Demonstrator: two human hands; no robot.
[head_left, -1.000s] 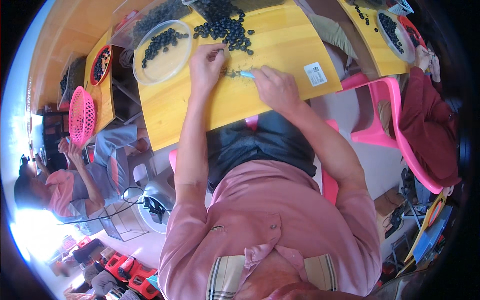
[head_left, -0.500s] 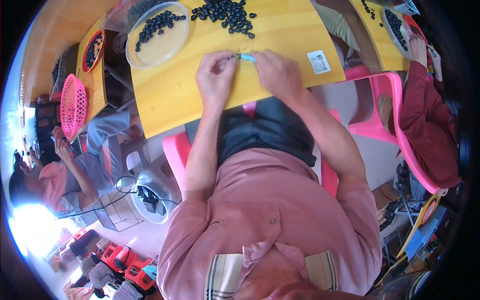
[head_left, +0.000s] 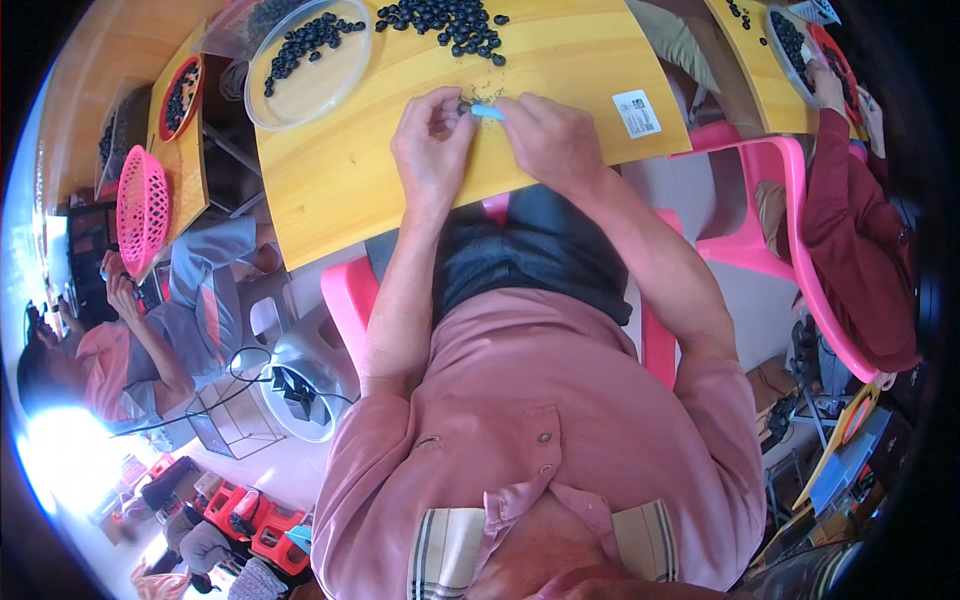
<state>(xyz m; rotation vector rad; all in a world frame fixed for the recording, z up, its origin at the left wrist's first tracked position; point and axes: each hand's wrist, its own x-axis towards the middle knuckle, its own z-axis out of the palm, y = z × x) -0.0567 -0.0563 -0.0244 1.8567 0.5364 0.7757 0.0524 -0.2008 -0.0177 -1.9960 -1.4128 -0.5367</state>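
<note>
My left hand [head_left: 433,145] pinches a small dark round piece [head_left: 464,107], like a bead or berry, between thumb and fingers above the yellow table. In my right hand [head_left: 552,142] is a slim light-blue tool [head_left: 488,112], its tip meeting the dark piece; its exact kind is too small to make out. Fine dark crumbs [head_left: 492,92] lie on the wood just beyond my fingers. Farther off is a heap of similar dark round pieces [head_left: 455,25]. A clear round tray [head_left: 300,118] at the far left holds several more of them.
A white printed label [head_left: 637,113] is stuck on the right of the yellow table [head_left: 340,200]. At the left, another table carries a pink basket [head_left: 143,210] and a red tray [head_left: 172,130]; a person sits there. On the right, a person in maroon [head_left: 850,240] works from a pink chair [head_left: 795,200].
The light-blue tool and both my hands have shifted slightly, the tool now lying against the dark piece. The person on the right has moved a hand toward the tray.
</note>
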